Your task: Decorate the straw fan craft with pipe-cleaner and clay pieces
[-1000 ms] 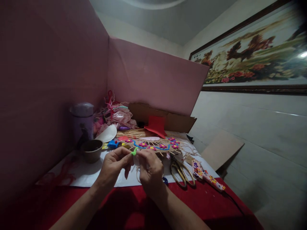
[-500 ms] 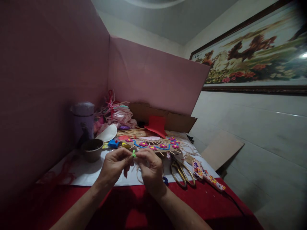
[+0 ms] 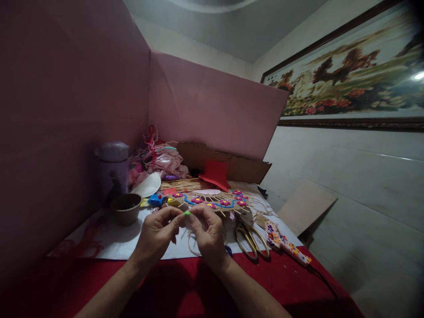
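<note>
Two bare hands meet at the centre of the head view, the left hand [image 3: 155,234] and the right hand [image 3: 209,234] each pinching one lime-green piece [image 3: 187,213] between thumb and forefinger. That piece is held up just in front of one flower-trimmed craft [image 3: 212,204]; so little shows between the fingertips (a mere dab of green) that I cannot tell its long axis or which way it points.

The craft runs left to right, with one wavy blue line, at least six pink flowers with yellow centres, and many thin sticks fanned along it. One pair of scissors [image 3: 251,238] lies right of the right hand, its gold handles toward the wearer and its blades pointing away. Beyond it, one floral-patterned glue gun [image 3: 287,245] slants down to the right, handle end nearest the wearer, with one dark cord. To the left stand one bowl [image 3: 126,209] and one purple tumbler [image 3: 114,174], beside one white scalloped plate [image 3: 149,185].
</note>
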`<state>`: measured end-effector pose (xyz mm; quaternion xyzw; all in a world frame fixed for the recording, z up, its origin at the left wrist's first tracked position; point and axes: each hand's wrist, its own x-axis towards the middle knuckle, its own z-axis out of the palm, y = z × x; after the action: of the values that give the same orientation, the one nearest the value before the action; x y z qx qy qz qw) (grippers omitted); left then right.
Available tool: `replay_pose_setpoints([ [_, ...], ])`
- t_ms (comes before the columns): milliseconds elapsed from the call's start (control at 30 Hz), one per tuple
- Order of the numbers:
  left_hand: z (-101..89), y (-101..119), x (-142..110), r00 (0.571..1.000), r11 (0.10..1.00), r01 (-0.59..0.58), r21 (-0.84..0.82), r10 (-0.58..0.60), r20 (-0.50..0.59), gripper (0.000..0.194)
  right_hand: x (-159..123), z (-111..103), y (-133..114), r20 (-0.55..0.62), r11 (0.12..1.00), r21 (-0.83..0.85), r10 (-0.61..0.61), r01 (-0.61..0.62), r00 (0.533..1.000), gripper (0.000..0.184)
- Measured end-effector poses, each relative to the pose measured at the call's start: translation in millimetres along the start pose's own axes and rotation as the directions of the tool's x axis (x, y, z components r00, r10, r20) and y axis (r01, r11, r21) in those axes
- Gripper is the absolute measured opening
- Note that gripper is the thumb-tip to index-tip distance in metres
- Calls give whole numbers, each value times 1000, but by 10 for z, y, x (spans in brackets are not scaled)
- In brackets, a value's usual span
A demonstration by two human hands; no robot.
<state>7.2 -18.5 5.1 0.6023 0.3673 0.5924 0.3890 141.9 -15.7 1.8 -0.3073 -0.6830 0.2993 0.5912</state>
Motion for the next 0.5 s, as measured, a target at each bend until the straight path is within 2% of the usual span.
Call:
replay_pose_setpoints([
  [233,3,0,-1,997,1000,-4,-23,6,76,22,34,0,10,19,1000,10,14,-14,1000,16],
  [367,8,7,-1,997,998,17,-57,-13,78,24,52,10,40,-11,988,112,109,-108,994,21],
  [500,15,7,4,998,999,28,-41,-25,63,24,67,14,56,11,965,199,169,-168,986,24],
])
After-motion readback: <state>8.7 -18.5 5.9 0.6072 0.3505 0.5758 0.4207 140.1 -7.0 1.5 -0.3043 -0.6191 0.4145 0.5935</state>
